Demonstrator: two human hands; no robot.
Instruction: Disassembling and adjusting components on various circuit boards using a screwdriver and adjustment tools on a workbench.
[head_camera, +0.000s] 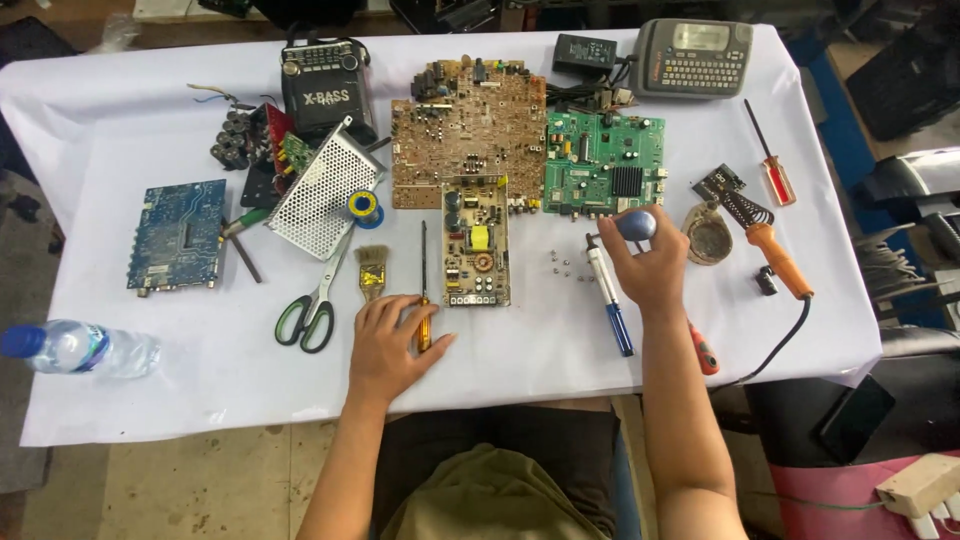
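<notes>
My left hand (392, 342) lies on the white-covered table (520, 350), fingers wrapped over the orange handle of a thin screwdriver (423, 262) that points away from me beside a small power-supply board (475, 240). My right hand (648, 270) grips the round blue handle of a screwdriver (636, 224), held at the near edge of a green circuit board (600, 165). A blue-and-white pen-shaped tool (610, 300) lies just left of that hand. Several tiny screws (565, 262) are scattered between the two boards.
A large brown board (468, 125), blue board (178, 233), perforated metal cover (322, 190), scissors (312, 305), brush (372, 270), solder spool (365, 208), radio (325, 85), label maker (692, 57), orange-handled soldering iron (778, 258) and water bottle (75, 348) crowd the table.
</notes>
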